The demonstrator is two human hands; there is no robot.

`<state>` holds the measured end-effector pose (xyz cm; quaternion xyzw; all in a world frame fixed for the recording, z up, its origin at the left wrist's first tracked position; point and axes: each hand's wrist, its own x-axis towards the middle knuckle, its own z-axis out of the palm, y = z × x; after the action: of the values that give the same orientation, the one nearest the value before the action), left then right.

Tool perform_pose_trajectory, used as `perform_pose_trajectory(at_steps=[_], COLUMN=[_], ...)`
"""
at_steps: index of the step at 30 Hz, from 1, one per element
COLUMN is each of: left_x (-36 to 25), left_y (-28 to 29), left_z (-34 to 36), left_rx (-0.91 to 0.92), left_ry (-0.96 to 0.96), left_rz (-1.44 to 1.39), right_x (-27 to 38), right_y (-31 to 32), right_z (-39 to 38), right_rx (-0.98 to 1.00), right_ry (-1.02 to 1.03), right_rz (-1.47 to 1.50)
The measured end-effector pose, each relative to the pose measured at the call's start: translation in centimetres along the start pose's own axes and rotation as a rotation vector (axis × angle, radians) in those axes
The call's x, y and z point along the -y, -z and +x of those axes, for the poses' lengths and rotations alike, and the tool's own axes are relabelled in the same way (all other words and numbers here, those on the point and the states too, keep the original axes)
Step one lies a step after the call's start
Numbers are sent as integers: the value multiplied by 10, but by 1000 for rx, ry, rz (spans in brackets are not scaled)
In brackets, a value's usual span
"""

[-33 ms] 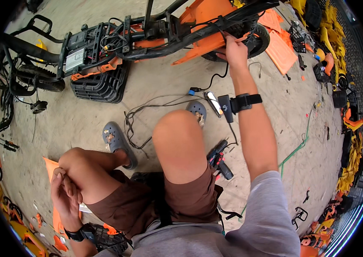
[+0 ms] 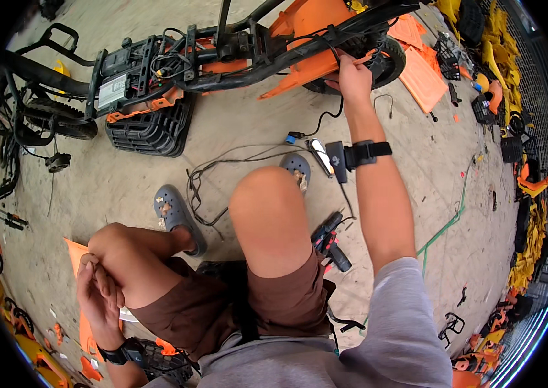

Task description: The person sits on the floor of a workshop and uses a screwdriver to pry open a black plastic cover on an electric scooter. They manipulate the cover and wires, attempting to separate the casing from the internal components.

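Observation:
My right hand (image 2: 354, 79) reaches forward to a black vehicle frame (image 2: 241, 76). Its fingers close around the edge of an orange plastic panel (image 2: 300, 76) under the frame; the fingertips are partly hidden. A black cable with a blue connector (image 2: 291, 138) hangs down beside this hand. Against my left knee rests my left hand (image 2: 99, 294), fingers curled together with nothing visible in them. A black wheel (image 2: 390, 63) stands just behind the right hand. Strapped to my right wrist is a black device (image 2: 337, 159) with a cord.
A cordless drill (image 2: 332, 242) lies by my right knee, and a phone-like object (image 2: 320, 157) near my right shoe. Loose black cable (image 2: 195, 187) loops between my feet. A black basket (image 2: 148, 129) sits under the frame. Orange panels (image 2: 424, 81) and yellow parts (image 2: 504, 64) lie at the right.
My right forearm and hand have shifted very slightly left. The right hand stays at the orange panel, and the left hand has not moved.

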<state>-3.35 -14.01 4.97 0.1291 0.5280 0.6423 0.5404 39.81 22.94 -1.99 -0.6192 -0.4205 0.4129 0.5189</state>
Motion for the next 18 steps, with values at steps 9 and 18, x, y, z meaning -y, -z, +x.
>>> perform_pose_trajectory(at_steps=[9, 18], left_x=[6, 7], left_y=[1, -8], left_z=[0, 4], left_rx=[25, 47], left_ry=[-35, -30], left_rz=[-28, -48], right_x=[-28, -32], right_y=[30, -2], right_z=[24, -15], right_rx=[68, -60], right_ry=[-39, -69], right_rz=[178, 233])
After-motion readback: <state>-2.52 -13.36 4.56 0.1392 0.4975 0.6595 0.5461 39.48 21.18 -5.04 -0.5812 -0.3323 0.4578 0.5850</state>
